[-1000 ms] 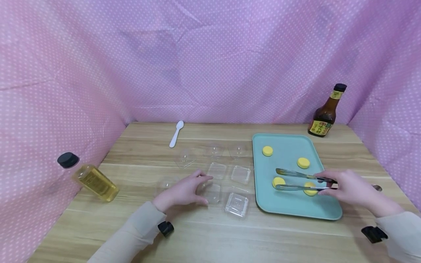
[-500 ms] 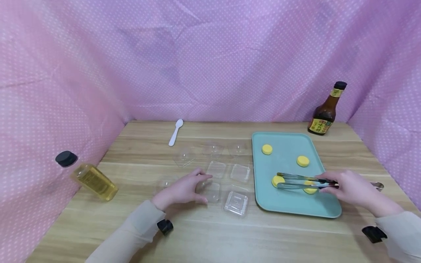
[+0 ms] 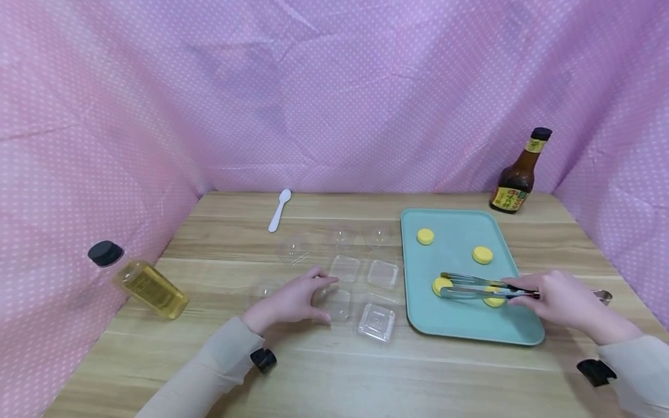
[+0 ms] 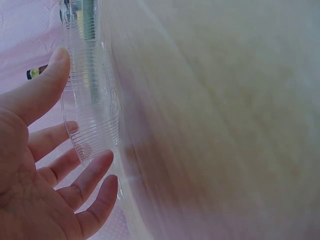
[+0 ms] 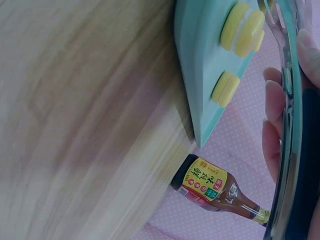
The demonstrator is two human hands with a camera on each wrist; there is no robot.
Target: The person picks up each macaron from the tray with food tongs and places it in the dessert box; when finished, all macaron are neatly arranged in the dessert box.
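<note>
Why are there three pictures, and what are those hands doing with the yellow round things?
A person wears three cameras: one on the head, one on each wrist. The big picture looks down from the head at a wooden table. The two close, tilted pictures come from the wrists.

The right hand holds metal tongs over a flat green plastic tray, with the tong tips around one of four round yellow cakes. The left hand touches a small clear plastic box with its fingertips; more clear boxes lie beside it.

Also there: a white plastic spoon, a dark brown sauce bottle and a bottle of yellow oil.
</note>
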